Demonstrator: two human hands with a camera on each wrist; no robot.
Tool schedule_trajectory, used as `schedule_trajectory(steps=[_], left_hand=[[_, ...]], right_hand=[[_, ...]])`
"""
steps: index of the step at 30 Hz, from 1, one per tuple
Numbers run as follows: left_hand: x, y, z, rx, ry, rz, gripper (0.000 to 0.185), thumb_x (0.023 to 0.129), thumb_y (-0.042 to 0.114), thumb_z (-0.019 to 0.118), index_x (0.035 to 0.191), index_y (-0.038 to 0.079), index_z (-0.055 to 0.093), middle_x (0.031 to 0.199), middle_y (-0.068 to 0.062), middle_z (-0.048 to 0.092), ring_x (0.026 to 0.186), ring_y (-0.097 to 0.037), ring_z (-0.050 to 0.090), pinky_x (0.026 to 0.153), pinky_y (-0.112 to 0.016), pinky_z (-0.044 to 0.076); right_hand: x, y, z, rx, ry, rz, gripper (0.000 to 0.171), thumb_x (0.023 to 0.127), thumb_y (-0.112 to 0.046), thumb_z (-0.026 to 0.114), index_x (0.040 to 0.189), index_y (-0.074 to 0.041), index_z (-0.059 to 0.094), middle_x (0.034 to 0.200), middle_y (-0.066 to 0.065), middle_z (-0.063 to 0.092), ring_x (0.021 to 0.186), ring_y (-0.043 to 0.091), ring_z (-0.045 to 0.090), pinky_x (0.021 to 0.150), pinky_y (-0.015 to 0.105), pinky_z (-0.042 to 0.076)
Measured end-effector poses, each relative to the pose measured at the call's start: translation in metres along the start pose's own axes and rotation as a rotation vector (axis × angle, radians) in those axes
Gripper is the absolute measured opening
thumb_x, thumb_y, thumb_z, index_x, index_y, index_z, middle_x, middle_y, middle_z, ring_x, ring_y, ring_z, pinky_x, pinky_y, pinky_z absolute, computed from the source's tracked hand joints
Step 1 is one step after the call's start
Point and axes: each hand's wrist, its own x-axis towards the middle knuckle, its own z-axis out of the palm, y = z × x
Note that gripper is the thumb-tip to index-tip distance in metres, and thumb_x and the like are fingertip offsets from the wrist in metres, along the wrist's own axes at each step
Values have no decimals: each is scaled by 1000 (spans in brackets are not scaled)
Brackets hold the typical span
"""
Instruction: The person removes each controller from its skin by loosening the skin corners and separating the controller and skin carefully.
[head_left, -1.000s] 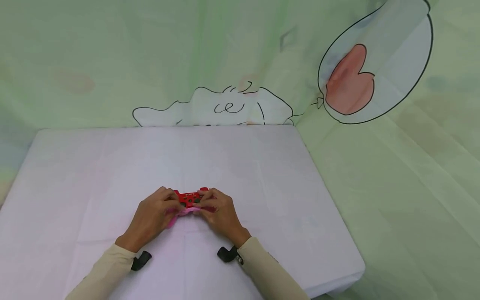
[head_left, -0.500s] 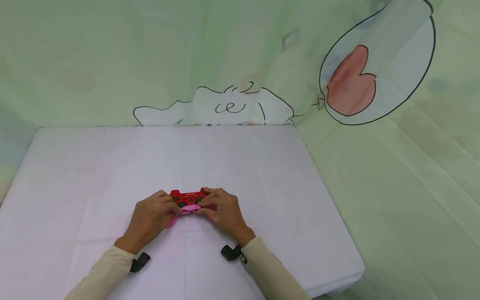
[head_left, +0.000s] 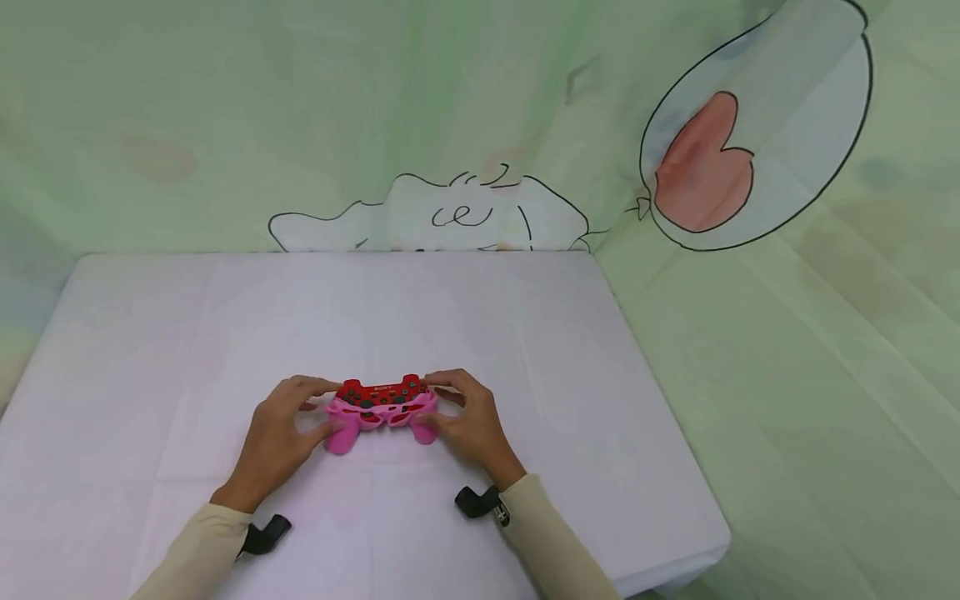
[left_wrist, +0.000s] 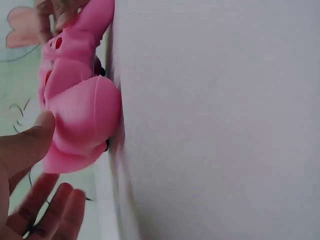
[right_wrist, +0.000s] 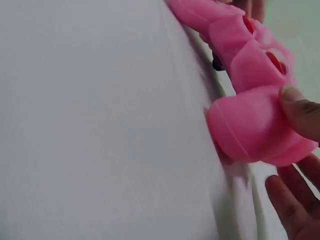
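A red game controller [head_left: 381,390] in a pink silicone cover [head_left: 341,435] lies on the white-covered table [head_left: 487,317], near its front middle. My left hand [head_left: 315,408] holds its left end, index finger on the top corner and thumb [left_wrist: 37,137] against the pink grip [left_wrist: 82,120]. My right hand [head_left: 444,404] mirrors this at the right end, with its thumb [right_wrist: 300,110] on the other pink grip [right_wrist: 250,125]. The remaining fingers of both hands lie loose beside the controller. Both wrist views show the cover's underside close up, resting on the cloth.
A green cartoon-print curtain [head_left: 465,125] hangs behind the table and along its right side. The table's right edge [head_left: 667,417] and front right corner drop off close by. Black wrist straps [head_left: 266,535] [head_left: 476,502] sit on my cream sleeves.
Both hands have slid outward from the controller's middle to its ends, uncovering the pink cover and its two grips. The controller stays in the same spot.
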Motion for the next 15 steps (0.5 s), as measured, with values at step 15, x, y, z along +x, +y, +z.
schedule_trajectory(steps=[15], left_hand=[[-10, -10, 3, -138, -13, -236, 48, 74, 9, 98, 116, 18, 76, 105, -2, 77, 75, -8, 70, 67, -14, 56]], right_hand=[[-8, 9, 5, 98, 79, 204, 38, 81, -11, 93, 117, -17, 79, 117, 5, 78, 103, 19, 80, 87, 27, 63]])
